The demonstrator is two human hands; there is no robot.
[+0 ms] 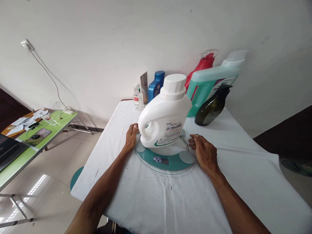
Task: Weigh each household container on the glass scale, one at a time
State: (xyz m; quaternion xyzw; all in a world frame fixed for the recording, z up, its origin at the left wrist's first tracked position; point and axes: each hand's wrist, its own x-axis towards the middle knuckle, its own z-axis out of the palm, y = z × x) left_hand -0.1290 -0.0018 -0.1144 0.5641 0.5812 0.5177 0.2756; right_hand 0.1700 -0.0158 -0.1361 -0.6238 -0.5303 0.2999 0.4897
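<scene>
A large white detergent jug point(165, 115) with a white cap stands upright on a round glass scale point(168, 162) with a teal centre and a lit display. My left hand point(131, 136) rests against the scale's left rim, close to the jug's handle. My right hand point(204, 152) lies at the scale's right rim, fingers curled toward the glass. Neither hand holds the jug.
The scale sits on a table under a white cloth point(243, 182). Behind it along the wall stand a teal jug point(209, 87), a red bottle point(202, 66), a dark pump bottle point(211, 107), a blue bottle point(156, 85) and a small clear bottle point(137, 97). A green table point(39, 143) stands left.
</scene>
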